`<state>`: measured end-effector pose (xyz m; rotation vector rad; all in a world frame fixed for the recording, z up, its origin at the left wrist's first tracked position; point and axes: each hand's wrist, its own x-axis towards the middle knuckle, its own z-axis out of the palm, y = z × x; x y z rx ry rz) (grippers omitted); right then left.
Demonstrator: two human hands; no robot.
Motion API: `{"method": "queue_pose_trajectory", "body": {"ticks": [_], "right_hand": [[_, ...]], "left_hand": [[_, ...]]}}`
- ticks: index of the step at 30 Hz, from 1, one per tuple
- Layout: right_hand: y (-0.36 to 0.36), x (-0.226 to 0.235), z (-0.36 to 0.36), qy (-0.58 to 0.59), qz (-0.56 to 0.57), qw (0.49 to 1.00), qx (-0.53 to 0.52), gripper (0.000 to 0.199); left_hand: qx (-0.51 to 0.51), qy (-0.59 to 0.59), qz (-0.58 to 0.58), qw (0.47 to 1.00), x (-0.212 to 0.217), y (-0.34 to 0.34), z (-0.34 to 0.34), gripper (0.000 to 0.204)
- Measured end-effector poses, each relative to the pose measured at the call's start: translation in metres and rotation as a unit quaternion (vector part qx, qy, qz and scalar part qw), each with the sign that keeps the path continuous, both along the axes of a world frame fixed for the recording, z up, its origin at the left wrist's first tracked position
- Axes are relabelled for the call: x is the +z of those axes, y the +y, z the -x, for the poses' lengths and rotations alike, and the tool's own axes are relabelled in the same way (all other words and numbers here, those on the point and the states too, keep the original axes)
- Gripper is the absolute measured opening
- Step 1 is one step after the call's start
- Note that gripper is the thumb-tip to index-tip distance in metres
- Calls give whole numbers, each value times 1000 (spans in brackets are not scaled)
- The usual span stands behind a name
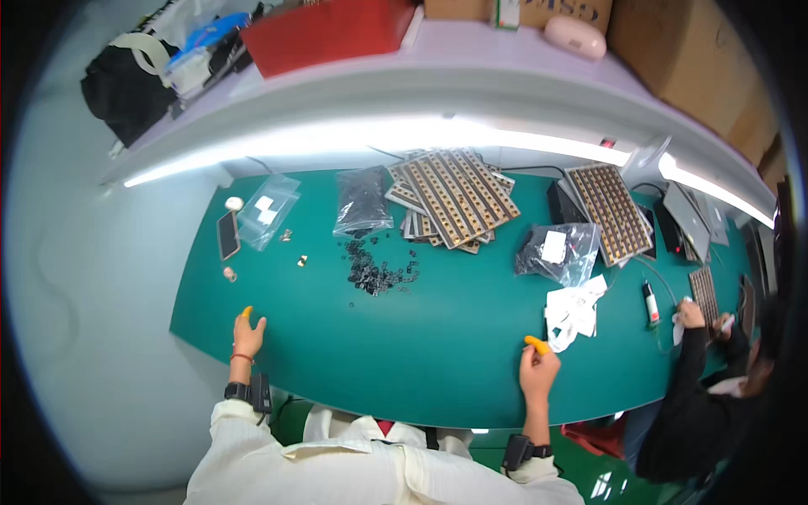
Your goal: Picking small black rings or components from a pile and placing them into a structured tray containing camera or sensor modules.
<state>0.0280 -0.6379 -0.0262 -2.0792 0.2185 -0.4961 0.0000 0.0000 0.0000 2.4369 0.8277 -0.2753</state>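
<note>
My left hand (247, 338) is over the left front part of the green table, an orange finger cot on one finger. Its thumb stands apart from the fingers and nothing is held. Farther right, my right hand (539, 374) has its fingers curled in, nothing visible in them; an orange finger cot (536, 343) covers its index finger. Crumpled white cloth (574, 313), possibly gloves, lies just beyond that hand. Between the hands and farther back is a loose pile of small black parts (370, 273). A clear bag of black parts (364, 200) lies behind the pile.
Stacked trays with rows of brass-coloured pieces (454, 198) lie at the back; another tray (608, 212) leans farther right. Near it lies a second bag of black parts (557, 252). A phone (228, 235) is at left. A co-worker (715, 379) works at right. A lit shelf (471, 76) overhangs the table.
</note>
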Motion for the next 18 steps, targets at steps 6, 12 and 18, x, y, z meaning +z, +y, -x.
{"method": "queue_pose_trajectory", "body": {"ticks": [6,12,18], "right_hand": [[1,-16,-4,13,72,996,-47,16],[41,62,-42,254,254,915,181,29],[119,91,-122,353,6,910,218,52]], "left_hand": [[-16,-158,-196,968,-53,-33,-13,64],[-16,-223,-180,958,-52,-25,-2,59],[-77,-334,-98,934,-48,25,13,36]]}}
